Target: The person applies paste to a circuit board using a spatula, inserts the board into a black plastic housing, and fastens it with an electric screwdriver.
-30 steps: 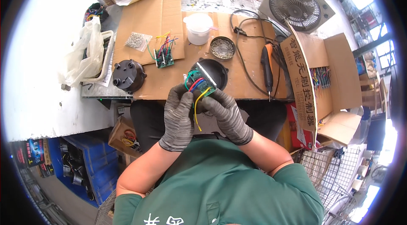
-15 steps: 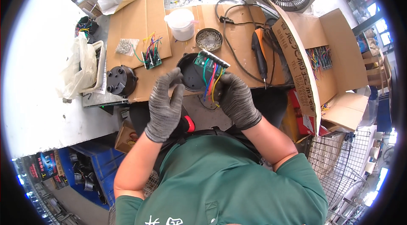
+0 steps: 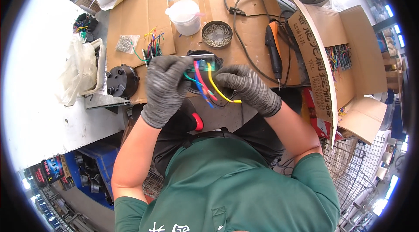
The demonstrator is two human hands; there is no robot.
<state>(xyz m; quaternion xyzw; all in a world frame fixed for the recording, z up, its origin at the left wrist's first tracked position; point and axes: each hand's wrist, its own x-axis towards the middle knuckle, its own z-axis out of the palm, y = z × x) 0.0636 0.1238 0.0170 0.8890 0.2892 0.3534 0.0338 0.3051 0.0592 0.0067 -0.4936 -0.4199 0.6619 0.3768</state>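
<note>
My gloved left hand (image 3: pixel 165 85) is closed on the left end of a green circuit board (image 3: pixel 201 65), held above the cardboard. Green, blue, red and yellow wires (image 3: pixel 205 84) hang from the board toward me. To the right, my gloved right hand (image 3: pixel 251 87) has its fingers pinched together by the yellow wire (image 3: pixel 220 94); whether anything is between the fingertips is hidden. Partly covered by the board, a round black housing (image 3: pixel 218 57) sits behind it. A second wired circuit board (image 3: pixel 152 52) lies beyond my left hand.
Around the cardboard (image 3: pixel 126 18) stand a white tub (image 3: pixel 185 20), a round tin of small screws (image 3: pixel 217 42), a bag of small parts (image 3: pixel 126 44) and a black housing (image 3: pixel 122 81). At right are an orange-black electric screwdriver (image 3: pixel 274 50) and an open carton (image 3: pixel 314 70) holding wired boards.
My left hand has moved up and closed on the board's left end. The board has turned level and shifted left. My right hand has moved slightly right, off the board's end.
</note>
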